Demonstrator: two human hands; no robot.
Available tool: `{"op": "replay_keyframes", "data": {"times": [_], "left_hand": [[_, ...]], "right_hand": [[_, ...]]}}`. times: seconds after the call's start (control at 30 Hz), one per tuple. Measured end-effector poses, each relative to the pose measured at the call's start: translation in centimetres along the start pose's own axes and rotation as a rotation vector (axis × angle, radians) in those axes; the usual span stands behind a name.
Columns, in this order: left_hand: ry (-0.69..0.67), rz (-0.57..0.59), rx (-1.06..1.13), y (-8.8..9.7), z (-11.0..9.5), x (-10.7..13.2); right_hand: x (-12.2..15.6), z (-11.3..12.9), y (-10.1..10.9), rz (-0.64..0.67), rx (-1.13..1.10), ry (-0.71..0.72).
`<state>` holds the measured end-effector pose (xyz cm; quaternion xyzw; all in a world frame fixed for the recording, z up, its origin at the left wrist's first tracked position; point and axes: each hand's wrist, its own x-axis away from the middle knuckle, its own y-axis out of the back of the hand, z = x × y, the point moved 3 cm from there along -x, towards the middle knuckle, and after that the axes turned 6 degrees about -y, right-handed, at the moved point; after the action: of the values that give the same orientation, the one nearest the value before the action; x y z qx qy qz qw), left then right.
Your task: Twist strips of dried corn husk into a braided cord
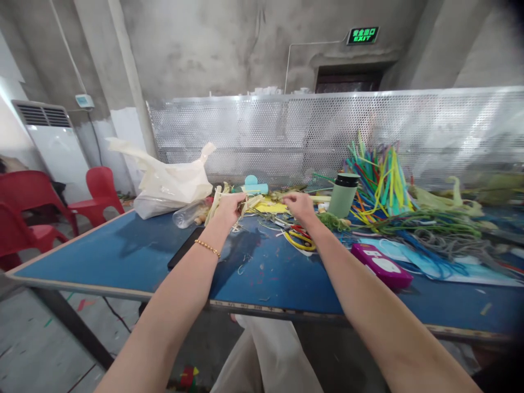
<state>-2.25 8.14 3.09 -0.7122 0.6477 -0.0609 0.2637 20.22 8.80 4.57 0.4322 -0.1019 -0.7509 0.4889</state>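
Observation:
Over the far middle of the blue table, my left hand [230, 209] is closed around pale, husk-like strips [214, 204] that stick out on both sides of its fingers. To its right, my right hand [302, 207] has its thumb and fingers pinched together. Whatever it pinches is too small to make out. Between and behind the hands lie yellow sheet-like material [272, 207] and dry plant scraps. A coil of yellow and red cords [301, 240] rests just below my right hand.
Left stand a white plastic bag [172, 183] and a clear bottle [186, 215]. Right are a green cup with a black lid [343, 196], a bundle of coloured pipe cleaners [385, 185], a purple box [380, 266] and green cords [429, 222]. A perforated metal screen [262, 128] rises behind.

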Motion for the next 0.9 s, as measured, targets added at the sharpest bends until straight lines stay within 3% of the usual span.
{"op": "replay_keyframes", "data": {"times": [0.07, 0.1, 0.23, 0.33, 0.43, 0.6, 0.73, 0.9], "left_hand": [[-0.002, 0.001, -0.046, -0.4, 0.6, 0.4], [0.024, 0.0, -0.058, -0.8, 1.0, 0.7], [0.079, 0.059, -0.093, -2.3, 2.9, 2.1], [0.054, 0.179, -0.078, -3.2, 3.8, 3.0], [0.024, 0.249, -0.053, -3.5, 4.0, 3.3], [-0.006, 0.269, -0.062, -3.4, 3.9, 3.0], [-0.094, 0.318, -0.091, -3.6, 3.7, 3.2], [-0.103, 0.294, -0.098, -3.9, 3.4, 3.8]], "right_hand": [[0.1, 0.7, 1.3, -0.114, -0.172, -0.048], [0.4, 1.2, 1.6, -0.109, -0.242, -0.048], [2.6, 3.0, 1.0, 0.136, -0.167, 0.066], [4.0, 3.7, 0.3, 0.202, -0.044, 0.152], [4.2, 3.6, -0.1, 0.261, -0.077, 0.169], [3.7, 2.8, 0.3, 0.222, -0.188, 0.063], [4.3, 2.7, -0.1, 0.413, -0.385, -0.096], [4.6, 2.8, -0.1, 0.48, -0.415, -0.064]]}}
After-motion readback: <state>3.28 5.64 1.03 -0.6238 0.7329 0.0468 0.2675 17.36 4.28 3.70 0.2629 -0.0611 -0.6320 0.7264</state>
